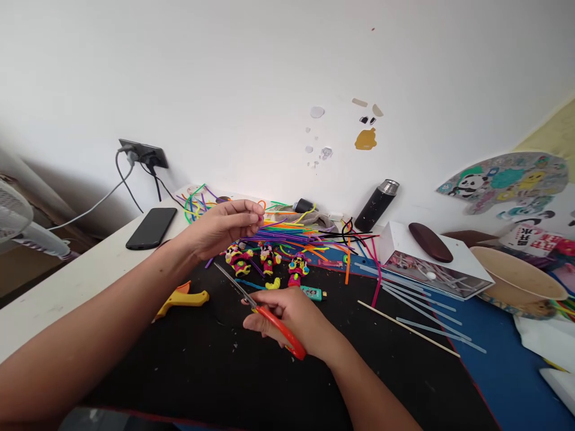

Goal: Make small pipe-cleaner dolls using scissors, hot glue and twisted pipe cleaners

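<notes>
My left hand [229,222] is raised above the pile of pipe cleaners [291,232], thumb and fingertips pinched on a small purple-pink bit that looks like pipe cleaner. Mostly hidden by the fingers, its full shape cannot be made out. My right hand [287,317] grips red-handled scissors [281,329], whose blades point up and left, below the left hand and apart from it. Three small colourful figures, a left one [238,258], a middle one [269,257] and a right one [297,269], lie between the hands and the pile. Near them is a yellow curled piece [272,284].
A yellow-orange glue gun [184,299] and a phone [151,228] lie at left. Pale glue sticks [422,302], a wooden stick [408,329], a white box [435,263] with a dark case [430,242], a black flask [376,205] and a round bowl [516,272] are at right.
</notes>
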Demonstrator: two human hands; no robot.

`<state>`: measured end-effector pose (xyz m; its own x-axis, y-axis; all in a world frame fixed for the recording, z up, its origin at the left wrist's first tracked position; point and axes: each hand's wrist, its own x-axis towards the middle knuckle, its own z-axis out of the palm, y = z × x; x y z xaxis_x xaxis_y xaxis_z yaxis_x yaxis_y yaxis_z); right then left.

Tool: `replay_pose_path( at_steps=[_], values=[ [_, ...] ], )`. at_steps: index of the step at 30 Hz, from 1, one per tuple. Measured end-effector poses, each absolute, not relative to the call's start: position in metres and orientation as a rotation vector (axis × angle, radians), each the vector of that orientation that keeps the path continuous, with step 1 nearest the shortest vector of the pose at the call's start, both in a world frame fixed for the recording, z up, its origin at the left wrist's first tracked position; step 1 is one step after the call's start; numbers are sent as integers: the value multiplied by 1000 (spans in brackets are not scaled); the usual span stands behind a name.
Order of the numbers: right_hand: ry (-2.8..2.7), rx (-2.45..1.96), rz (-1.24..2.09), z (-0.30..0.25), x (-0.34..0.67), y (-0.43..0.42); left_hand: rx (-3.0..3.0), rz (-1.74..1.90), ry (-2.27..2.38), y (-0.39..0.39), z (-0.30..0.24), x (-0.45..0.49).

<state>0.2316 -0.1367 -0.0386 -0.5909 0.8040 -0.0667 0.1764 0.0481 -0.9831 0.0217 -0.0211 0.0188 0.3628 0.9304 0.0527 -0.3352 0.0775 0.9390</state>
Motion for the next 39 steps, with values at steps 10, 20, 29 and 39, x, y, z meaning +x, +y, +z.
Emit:
replay_pose_path(
  at_steps=[10,20,29,39],
  values=[
    [-2008,-1235,1146,-31,236,-142,1022,1120,665,-26,18,5],
    [-1950,-2010,666,-33,317,-173,960,1019,696,-55,3,-6],
    [-2084,-2285,609,-28,337,-173,897,970,715,-74,-2,-6],
    [-2107,-2046,599,-10,320,-177,976,1017,763,-77,-5,-15]
  ],
)
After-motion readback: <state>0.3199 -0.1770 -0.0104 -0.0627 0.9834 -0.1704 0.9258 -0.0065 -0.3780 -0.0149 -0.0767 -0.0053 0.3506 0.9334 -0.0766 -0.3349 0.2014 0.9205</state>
